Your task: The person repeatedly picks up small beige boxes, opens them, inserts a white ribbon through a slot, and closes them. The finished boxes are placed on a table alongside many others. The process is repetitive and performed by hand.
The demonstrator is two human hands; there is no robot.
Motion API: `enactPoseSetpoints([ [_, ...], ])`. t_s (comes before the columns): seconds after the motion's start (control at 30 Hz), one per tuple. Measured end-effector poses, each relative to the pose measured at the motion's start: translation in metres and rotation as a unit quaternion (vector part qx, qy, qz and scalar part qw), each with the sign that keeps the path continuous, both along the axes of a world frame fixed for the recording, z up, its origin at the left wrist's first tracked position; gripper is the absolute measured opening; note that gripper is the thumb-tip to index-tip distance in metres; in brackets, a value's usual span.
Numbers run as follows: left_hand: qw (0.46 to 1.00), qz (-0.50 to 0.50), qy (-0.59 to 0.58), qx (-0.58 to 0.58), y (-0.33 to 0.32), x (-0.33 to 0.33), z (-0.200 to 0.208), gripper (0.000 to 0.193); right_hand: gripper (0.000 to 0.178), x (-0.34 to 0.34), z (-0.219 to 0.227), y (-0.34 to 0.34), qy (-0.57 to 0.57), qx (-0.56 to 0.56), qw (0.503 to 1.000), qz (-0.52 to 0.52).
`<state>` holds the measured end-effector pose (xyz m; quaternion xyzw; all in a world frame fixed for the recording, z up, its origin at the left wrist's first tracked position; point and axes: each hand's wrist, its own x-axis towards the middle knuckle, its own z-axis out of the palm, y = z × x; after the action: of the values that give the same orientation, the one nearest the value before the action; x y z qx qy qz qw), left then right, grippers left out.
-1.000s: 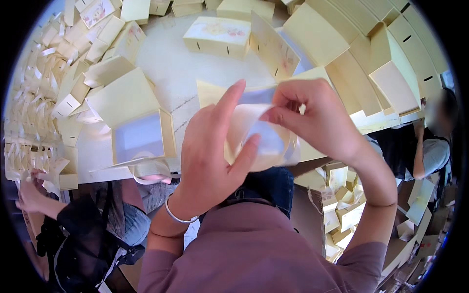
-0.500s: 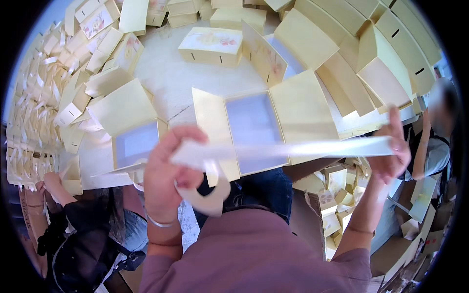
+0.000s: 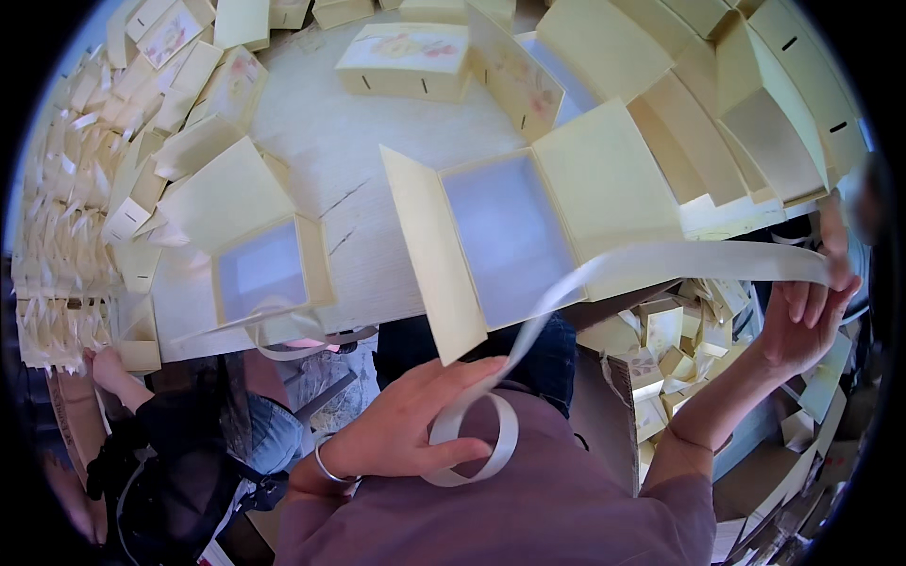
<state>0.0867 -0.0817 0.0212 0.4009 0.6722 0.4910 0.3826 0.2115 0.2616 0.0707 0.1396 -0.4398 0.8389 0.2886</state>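
Observation:
A long cream ribbon (image 3: 679,257) stretches in a slack arc between my two hands. My left hand (image 3: 415,415), low and close to my body, is closed on it, with a curled loop of the ribbon hanging at the thumb. Out at the right, my right hand (image 3: 807,307) is raised and pinches the other stretch of ribbon between its fingers. Beyond the ribbon lies an open cream box (image 3: 609,174), its flaps folded out and its inside pale. The ribbon crosses in front of the box's near right corner.
Another open box (image 3: 231,193) lies left on the white table (image 3: 311,123), with a loose ribbon by it. A closed flowered box (image 3: 406,61) sits at the back. Boxes are stacked around the sides; small ones fill a carton (image 3: 613,415). A person's hand (image 3: 111,368) shows at left.
My left hand has come down and toward my body, my right hand has moved farther right. The ribbon, straight before, now sags in a curve. The view has shifted slightly.

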Motion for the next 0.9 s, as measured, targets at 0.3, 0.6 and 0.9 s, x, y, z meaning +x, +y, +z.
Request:
enactPoseSetpoints([
  [0.3, 0.989, -0.072, 0.109, 0.076, -0.009, -0.028, 0.041, 0.047, 0.030, -0.070, -0.014, -0.069, -0.152, 0.005, 0.963, 0.221],
  [0.6, 0.858, 0.173, 0.440, 0.202, 0.060, -0.023, 0.043, 0.026, 0.040, -0.086, -0.009, -0.118, -0.334, 0.181, 0.862, 0.336],
  [0.9, 0.861, 0.235, 0.389, 0.229, 0.047, -0.031, 0.023, 0.022, 0.017, -0.087, -0.018, -0.117, -0.216, 0.408, 0.866, 0.193],
])
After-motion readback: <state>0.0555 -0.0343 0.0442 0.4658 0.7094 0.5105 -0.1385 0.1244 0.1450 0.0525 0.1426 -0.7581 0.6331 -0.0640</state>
